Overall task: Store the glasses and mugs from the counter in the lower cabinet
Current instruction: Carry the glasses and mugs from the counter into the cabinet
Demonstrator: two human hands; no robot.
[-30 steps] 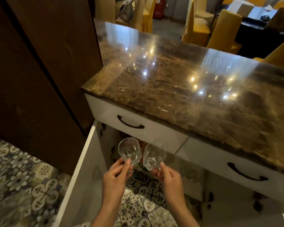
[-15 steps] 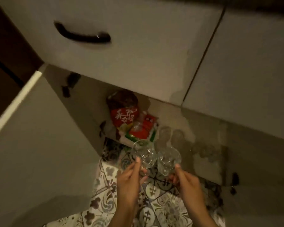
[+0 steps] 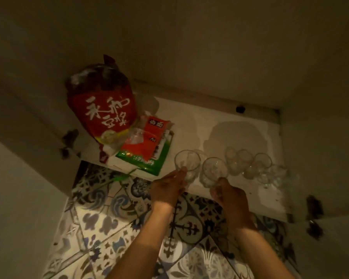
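Glasses coming in as pair at cabinet floor front edge. Left hand pinching left glass low near base; right hand closing around foot of right glass. Both looking light, rigid, smooth, breakable; low grip is likely keeping rims clear. Beyond, stored glasses crowding right; red bag sitting far left.

Cabinet floor: glasses, packets.
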